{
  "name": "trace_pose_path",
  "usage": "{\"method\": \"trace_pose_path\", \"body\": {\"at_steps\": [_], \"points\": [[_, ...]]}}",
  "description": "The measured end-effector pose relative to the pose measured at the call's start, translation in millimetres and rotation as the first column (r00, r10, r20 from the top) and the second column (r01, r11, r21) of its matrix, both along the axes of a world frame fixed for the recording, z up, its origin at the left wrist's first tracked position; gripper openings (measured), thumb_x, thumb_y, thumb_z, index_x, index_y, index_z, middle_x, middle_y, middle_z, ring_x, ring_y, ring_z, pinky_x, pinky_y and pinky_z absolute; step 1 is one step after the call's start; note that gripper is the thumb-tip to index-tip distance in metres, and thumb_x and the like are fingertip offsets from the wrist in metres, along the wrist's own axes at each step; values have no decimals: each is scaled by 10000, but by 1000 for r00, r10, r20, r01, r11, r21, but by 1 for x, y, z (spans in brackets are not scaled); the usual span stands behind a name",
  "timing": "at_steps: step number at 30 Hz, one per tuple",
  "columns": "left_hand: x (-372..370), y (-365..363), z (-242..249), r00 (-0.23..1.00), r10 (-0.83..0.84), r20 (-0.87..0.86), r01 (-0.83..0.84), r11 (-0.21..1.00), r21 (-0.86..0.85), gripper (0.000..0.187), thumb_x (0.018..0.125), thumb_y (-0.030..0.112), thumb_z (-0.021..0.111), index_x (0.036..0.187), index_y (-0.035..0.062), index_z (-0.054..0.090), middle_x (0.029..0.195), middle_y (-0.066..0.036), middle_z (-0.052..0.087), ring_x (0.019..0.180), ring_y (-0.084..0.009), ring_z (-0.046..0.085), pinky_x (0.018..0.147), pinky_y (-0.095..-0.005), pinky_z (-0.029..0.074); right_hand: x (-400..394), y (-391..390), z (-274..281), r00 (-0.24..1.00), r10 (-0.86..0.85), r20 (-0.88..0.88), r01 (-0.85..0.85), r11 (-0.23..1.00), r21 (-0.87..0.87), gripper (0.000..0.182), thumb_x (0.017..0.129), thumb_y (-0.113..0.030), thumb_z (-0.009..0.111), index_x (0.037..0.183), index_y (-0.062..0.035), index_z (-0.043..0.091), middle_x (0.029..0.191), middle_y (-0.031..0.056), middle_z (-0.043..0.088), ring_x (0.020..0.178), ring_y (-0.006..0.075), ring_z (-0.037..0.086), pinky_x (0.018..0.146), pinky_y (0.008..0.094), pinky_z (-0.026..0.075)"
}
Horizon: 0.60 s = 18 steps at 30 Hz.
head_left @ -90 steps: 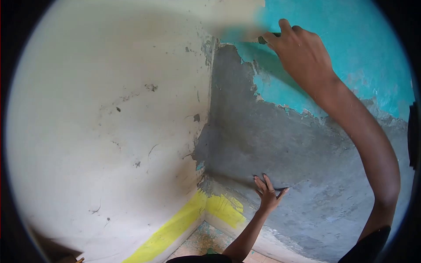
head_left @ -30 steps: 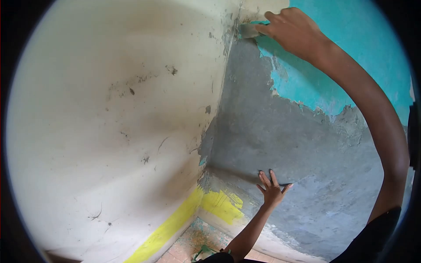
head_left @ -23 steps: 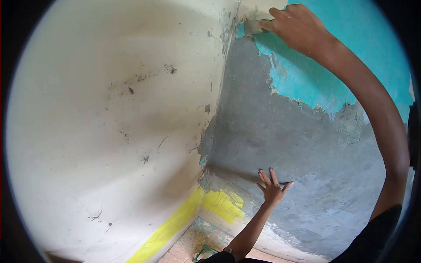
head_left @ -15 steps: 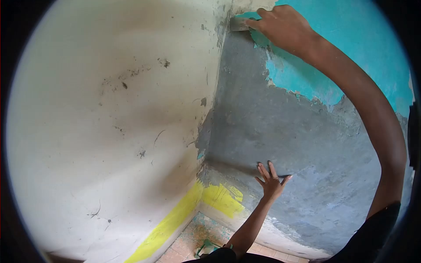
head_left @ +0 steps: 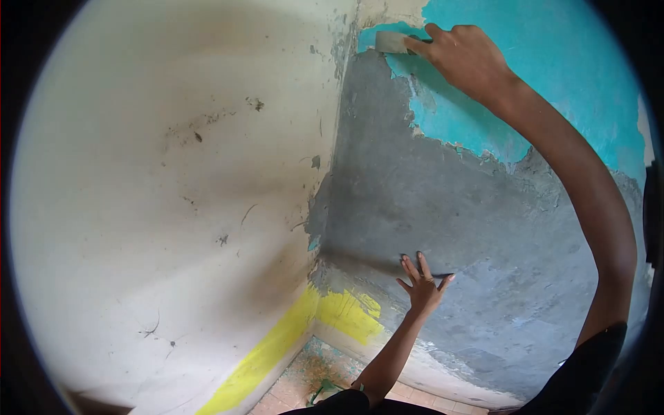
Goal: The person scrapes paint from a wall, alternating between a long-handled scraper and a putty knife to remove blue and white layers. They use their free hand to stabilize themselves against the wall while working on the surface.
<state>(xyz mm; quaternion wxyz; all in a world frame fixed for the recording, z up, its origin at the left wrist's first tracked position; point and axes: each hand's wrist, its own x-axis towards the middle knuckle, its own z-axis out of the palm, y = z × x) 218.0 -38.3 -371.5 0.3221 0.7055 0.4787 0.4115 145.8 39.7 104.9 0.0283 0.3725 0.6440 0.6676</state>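
High in the corner, my right hand (head_left: 470, 61) is closed around a paint scraper (head_left: 391, 43). Its flat metal blade points left against the turquoise paint (head_left: 477, 117), close to where the two walls meet. Most of the handle is hidden by my fingers. Lower down, my left hand (head_left: 424, 294) rests with spread fingers on the bare grey wall (head_left: 387, 187) and holds nothing. A ragged edge separates the turquoise paint from the grey surface.
To the left stands a cream wall (head_left: 138, 242) with dark marks and chips. A yellow band (head_left: 259, 363) runs along its base. Below lies a tiled floor (head_left: 277, 394) with paint flakes and a green object (head_left: 325, 391), partly hidden by my sleeve.
The scraper in my right hand has moved slightly right and down, away from the corner, and more of its blade shows. My left hand keeps its place on the wall.
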Motion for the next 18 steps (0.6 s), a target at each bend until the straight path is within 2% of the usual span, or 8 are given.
{"method": "trace_pose_path", "body": {"at_steps": [3, 5, 7, 8, 9, 11, 16, 18], "points": [[0, 2, -3, 999, 16, -48, -14, 999, 33, 1161, 810, 773, 484, 1527, 85, -117, 1531, -319, -191, 1442, -476, -117, 1027, -765, 69, 0, 3, -3, 999, -36, -33, 36, 999, 1, 337, 812, -40, 593, 1121, -163, 654, 907, 104, 652, 781, 242, 684, 624, 359, 535], [2, 2, -5, 999, 21, -38, -20, 999, 38, 1153, 812, 771, 482, 1529, 81, -101, 1532, -321, -181, 1443, -477, -111, 1026, -766, 72, -3, 16, -6, 995, 76, -68, -76, 997, 2, 284, 800, -53, 609, 1066, -135, 663, 894, 101, 652, 773, 239, 686, 623, 362, 537], [4, 5, -6, 999, 22, -37, -20, 999, 46, 1146, 814, 769, 481, 1531, 77, -84, 1534, -323, -171, 1444, -478, -105, 1025, -767, 75, -15, 21, -7, 994, 94, -49, -94, 996, -3, 254, 798, -55, 610, 1037, -123, 666, 879, 103, 653, 769, 243, 687, 626, 363, 539], [4, 6, -7, 997, 18, -73, -15, 999, 36, 1170, 806, 780, 476, 1519, 82, -135, 1525, -318, -208, 1441, -468, -137, 1035, -758, 52, -19, 23, -10, 994, 105, -34, -105, 994, -9, 225, 796, -58, 610, 1008, -110, 668, 863, 104, 655, 764, 247, 689, 629, 364, 541], [4, 6, -9, 994, 10, -105, -7, 1000, 25, 1196, 798, 792, 471, 1507, 87, -186, 1516, -313, -246, 1437, -458, -170, 1045, -749, 30, -20, 21, -13, 994, 103, -42, -103, 995, -11, 225, 796, -58, 610, 1008, -110, 668, 863, 104, 655, 764, 247, 689, 629, 364, 541], [4, 5, -12, 994, 7, -110, -3, 999, 35, 1197, 797, 791, 473, 1508, 84, -180, 1518, -314, -238, 1439, -461, -160, 1045, -749, 34, -22, 14, -17, 993, -6, -121, 2, 1000, -27, 186, 784, -68, 625, 960, -99, 674, 824, 105, 658, 760, 248, 690, 633, 365, 545], [4, 6, -5, 996, -6, -92, 6, 1000, -5, 1190, 798, 787, 479, 1513, 93, -171, 1522, -317, -220, 1442, -466, -139, 1043, -752, 48, -33, 27, -16, 995, 74, -65, -75, 997, -4, 189, 769, -77, 644, 955, -95, 678, 789, 111, 658, 751, 248, 692, 618, 361, 547], [2, 4, -7, 997, 21, -68, -18, 999, 41, 1177, 802, 782, 478, 1519, 91, -149, 1525, -319, -207, 1444, -468, -124, 1040, -755, 58, -31, 24, -24, 994, 96, -54, -97, 995, -16, 191, 768, -76, 644, 955, -91, 678, 784, 114, 657, 748, 249, 692, 609, 360, 547]]}}
